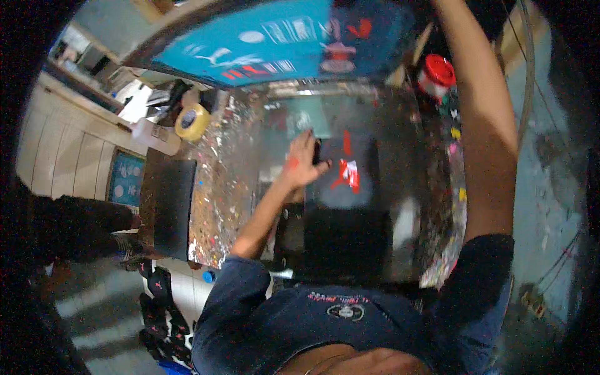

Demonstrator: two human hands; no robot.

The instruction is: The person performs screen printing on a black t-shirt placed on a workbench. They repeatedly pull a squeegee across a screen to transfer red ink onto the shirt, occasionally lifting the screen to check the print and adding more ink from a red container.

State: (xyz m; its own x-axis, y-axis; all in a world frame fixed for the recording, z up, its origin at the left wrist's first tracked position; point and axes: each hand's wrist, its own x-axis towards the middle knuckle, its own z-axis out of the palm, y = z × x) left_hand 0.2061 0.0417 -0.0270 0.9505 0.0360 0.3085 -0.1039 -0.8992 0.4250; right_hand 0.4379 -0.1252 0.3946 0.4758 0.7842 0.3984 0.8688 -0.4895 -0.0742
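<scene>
Fingers: the left hand [304,159] lies flat with fingers spread wide, pressing on the dark sheet [350,172]; it grips nothing. A small dark object may sit under the fingertips, too blurred to tell.
Right hand: the right arm [484,125] runs up to twelve o'clock and out of the picture; the hand itself is out of sight, so whether it holds anything cannot be told.
Dark sheet: it lies on the paint-spattered table [219,187], just right of the middle of the picture, with a red printed mark [347,172] at three o'clock from the left hand.
Long axis: I judge it runs from six to twelve o'clock, away from the person's chest; the red mark stands upright along that same line.
Screen frame: a teal printing screen [275,37] hangs tilted at twelve o'clock, above the sheet, its near edge lifted.
Risk, smear: the red looks fresh; if the palm slides toward three o'clock it could drag ink across the print.
Risk, shift: pressure from one hand only could let the sheet turn out of line with the frame.
Risk, frame: if the raised screen drops, it would land on the left hand's fingers.
Around: a red-capped bottle [437,75] stands at one o'clock beside the right arm; a roll of yellow tape [192,120] sits at ten o'clock; a black board [172,206] lies at nine o'clock, well apart.
</scene>
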